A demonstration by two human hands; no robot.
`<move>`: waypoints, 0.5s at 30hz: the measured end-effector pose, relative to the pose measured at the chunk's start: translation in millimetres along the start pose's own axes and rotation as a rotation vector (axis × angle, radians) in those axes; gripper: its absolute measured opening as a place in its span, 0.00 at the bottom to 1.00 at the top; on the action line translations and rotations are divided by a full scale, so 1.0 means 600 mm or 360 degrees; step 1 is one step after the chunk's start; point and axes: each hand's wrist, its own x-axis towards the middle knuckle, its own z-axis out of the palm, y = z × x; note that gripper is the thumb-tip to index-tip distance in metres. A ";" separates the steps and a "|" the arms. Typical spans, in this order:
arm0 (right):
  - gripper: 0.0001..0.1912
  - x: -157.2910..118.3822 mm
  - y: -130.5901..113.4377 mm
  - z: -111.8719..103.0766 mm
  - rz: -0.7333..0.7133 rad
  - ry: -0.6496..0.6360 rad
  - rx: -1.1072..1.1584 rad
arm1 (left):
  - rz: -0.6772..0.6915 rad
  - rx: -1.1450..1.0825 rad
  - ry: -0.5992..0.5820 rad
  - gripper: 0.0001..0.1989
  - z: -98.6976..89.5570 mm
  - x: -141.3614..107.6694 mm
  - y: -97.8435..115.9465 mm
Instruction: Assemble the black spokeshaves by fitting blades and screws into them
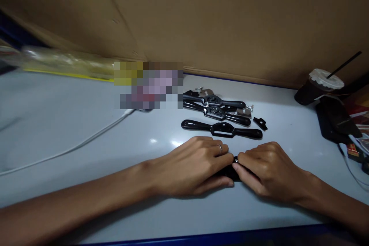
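Observation:
My left hand [198, 165], with a ring on one finger, is closed on a black spokeshave [235, 173] low over the white table. Opposite it, my right hand [268, 169] pinches around a small shiny round piece [236, 159] at the top of the same tool. Most of this spokeshave is covered by my fingers. Just beyond my hands lies a bare black spokeshave body [221, 130] with two handles and a slot. A small black metal cap [260, 123] rests near its right handle.
Two more black spokeshaves [216, 112] lie behind, among blades [244, 113] and screws [250, 108]. At the right stand a lidded drink cup [314, 86] and a black device [334, 119] with cables. A white cable [86, 144] crosses the table's left side. Cardboard [230, 19] walls the back.

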 end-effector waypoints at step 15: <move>0.19 -0.002 -0.028 0.017 0.0227 0.0072 -0.0212 | -0.0066 -0.0078 -0.0036 0.15 -0.001 0.002 0.005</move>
